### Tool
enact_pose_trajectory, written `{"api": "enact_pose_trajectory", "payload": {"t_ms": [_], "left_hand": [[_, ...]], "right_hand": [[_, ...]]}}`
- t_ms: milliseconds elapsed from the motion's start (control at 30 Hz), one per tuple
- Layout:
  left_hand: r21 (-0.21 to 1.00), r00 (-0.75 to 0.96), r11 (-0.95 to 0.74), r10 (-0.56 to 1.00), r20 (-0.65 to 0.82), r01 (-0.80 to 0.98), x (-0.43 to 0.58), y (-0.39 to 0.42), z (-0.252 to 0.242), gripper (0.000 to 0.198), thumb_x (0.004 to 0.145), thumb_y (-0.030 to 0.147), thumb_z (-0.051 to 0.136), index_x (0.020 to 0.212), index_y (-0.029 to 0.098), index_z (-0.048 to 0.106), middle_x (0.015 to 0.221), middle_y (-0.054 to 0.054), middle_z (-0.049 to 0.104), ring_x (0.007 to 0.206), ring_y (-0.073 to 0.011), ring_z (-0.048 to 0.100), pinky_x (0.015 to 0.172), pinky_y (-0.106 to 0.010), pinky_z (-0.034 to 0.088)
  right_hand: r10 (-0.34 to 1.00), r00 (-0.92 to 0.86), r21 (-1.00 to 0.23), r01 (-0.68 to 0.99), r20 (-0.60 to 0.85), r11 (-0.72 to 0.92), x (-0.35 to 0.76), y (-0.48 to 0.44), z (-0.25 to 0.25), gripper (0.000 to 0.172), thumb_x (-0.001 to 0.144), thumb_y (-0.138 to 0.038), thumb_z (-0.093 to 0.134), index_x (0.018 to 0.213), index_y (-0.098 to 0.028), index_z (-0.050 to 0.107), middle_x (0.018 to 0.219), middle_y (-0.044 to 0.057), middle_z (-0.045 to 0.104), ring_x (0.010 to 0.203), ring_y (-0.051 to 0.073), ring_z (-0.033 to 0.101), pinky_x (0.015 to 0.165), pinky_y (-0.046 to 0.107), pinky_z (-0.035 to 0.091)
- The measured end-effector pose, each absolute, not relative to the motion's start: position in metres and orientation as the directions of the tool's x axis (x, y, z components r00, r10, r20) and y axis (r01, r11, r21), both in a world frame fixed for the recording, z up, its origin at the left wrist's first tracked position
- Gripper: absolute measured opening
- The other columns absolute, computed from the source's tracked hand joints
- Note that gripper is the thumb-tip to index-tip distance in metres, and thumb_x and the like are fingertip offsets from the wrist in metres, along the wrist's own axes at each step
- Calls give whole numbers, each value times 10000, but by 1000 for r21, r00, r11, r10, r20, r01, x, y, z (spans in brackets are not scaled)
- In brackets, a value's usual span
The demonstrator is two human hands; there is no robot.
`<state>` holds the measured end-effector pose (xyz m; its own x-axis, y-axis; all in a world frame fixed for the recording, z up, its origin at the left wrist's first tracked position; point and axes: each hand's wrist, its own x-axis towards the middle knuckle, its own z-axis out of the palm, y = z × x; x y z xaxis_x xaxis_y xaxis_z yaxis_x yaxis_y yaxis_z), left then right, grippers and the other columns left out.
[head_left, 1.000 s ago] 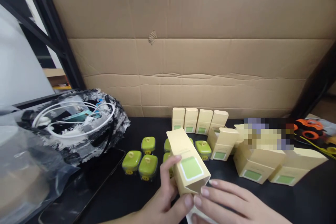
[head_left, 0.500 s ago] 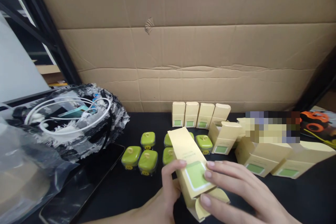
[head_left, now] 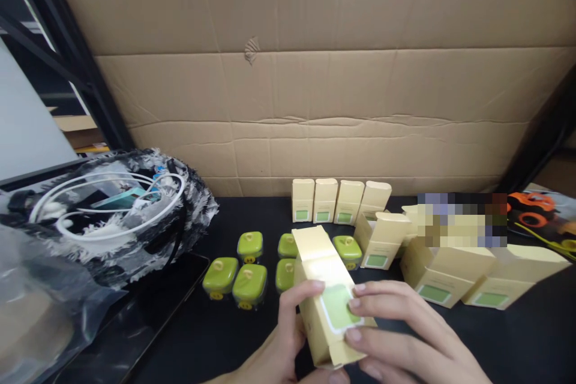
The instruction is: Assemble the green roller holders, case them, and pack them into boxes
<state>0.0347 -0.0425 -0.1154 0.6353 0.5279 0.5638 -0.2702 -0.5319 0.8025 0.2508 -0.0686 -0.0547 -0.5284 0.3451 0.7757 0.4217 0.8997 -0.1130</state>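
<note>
A pale yellow carton [head_left: 315, 300] with a green label is held tilted between both hands at the lower middle. My left hand [head_left: 283, 336] wraps its left side, with one finger on the front face. My right hand [head_left: 405, 330] grips the right side, its fingertips on the label and the near end of the carton. The far end flap stands up and out; the near end is partly covered by my fingers. Behind the carton are several small containers with green lids, such as a green-lidded container [head_left: 249, 282] to the left, and some are partly hidden.
Several upright cartons [head_left: 325, 201] line the back, and open cartons [head_left: 450, 270] stand at the right beside a blurred patch. A fluffy basket [head_left: 198, 210] with white cables, a black tablet-like slab [head_left: 148, 324] and clear plastic [head_left: 90, 288] lie left. Cardboard [head_left: 315, 84] walls the back.
At the carton's near end, the flaps that stuck out have been folded in under my right hand's fingers. The far flap now bends at its crease. The camera view has shifted slightly.
</note>
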Motion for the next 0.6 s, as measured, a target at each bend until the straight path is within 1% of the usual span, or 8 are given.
{"api": "enact_pose_trajectory", "payload": {"t_ms": [67, 100, 167, 267, 367, 433, 500, 600], "left_hand": [[794, 628, -546, 526, 574, -268, 34, -43, -116, 646, 925, 336, 563, 1392, 399, 121, 1446, -144, 395, 1280, -334, 472, 1008, -542, 403], [794, 626, -541, 526, 576, -276, 34, -44, -115, 629, 929, 329, 557, 1392, 416, 140, 1469, -135, 368, 1290, -337, 457, 1002, -537, 412], [816, 622, -502, 550, 557, -286, 33, -48, -114, 608, 936, 307, 544, 1392, 441, 166, 1483, -121, 348, 1263, -326, 485, 968, -512, 450], [867, 587, -428, 645, 490, -253, 33, -55, -112, 568, 923, 304, 563, 1377, 398, 234, 1428, -126, 404, 1205, -315, 532, 953, -491, 467], [905, 554, -377, 720, 419, -196, 34, -58, -109, 516, 897, 329, 601, 1329, 335, 318, 1365, -125, 471, 1233, -325, 503, 1018, -513, 405], [910, 546, -371, 732, 408, -182, 34, -57, -108, 483, 894, 349, 603, 1307, 322, 354, 1369, -115, 479, 1281, -328, 459, 1058, -524, 357], [909, 545, -376, 732, 410, -179, 33, -55, -108, 456, 889, 363, 609, 1287, 316, 391, 1398, -105, 471, 1311, -328, 432, 1078, -527, 332], [923, 541, -349, 750, 380, -165, 30, -53, -109, 430, 851, 365, 661, 1233, 309, 472, 1391, -76, 508, 1280, -322, 482, 1084, -493, 350]], "right_hand": [[394, -506, -166, 436, 768, 884, 252, -70, -56, 232, 907, -226, 606, 1132, -178, 644, 1094, 101, 684, 1106, 199, 624, 894, 274, 554], [408, -500, -181, 442, 764, 879, 252, -70, -57, 250, 908, -241, 605, 1148, -178, 636, 1145, 114, 664, 1132, 212, 612, 898, 284, 554], [416, -516, -185, 440, 749, 879, 253, -68, -59, 267, 901, -236, 613, 1163, -188, 631, 1212, 123, 634, 1184, 236, 578, 919, 320, 547], [387, -542, -165, 413, 746, 896, 253, -64, -62, 254, 888, -194, 625, 1141, -186, 639, 1173, 119, 654, 1199, 245, 564, 942, 355, 537], [385, -523, -167, 415, 760, 894, 251, -60, -61, 220, 889, -173, 613, 1106, -176, 653, 1113, 120, 677, 1164, 242, 592, 919, 342, 549], [385, -511, -181, 404, 769, 897, 250, -59, -59, 205, 890, -158, 602, 1089, -170, 653, 1108, 125, 675, 1157, 236, 598, 916, 325, 547], [401, -523, -208, 389, 752, 898, 249, -59, -59, 228, 883, -172, 615, 1110, -171, 636, 1154, 133, 652, 1189, 237, 575, 934, 323, 533], [415, -517, -244, 366, 749, 898, 250, -59, -65, 248, 881, -222, 636, 1127, -192, 618, 1192, 126, 629, 1222, 248, 539, 965, 370, 512]]}}
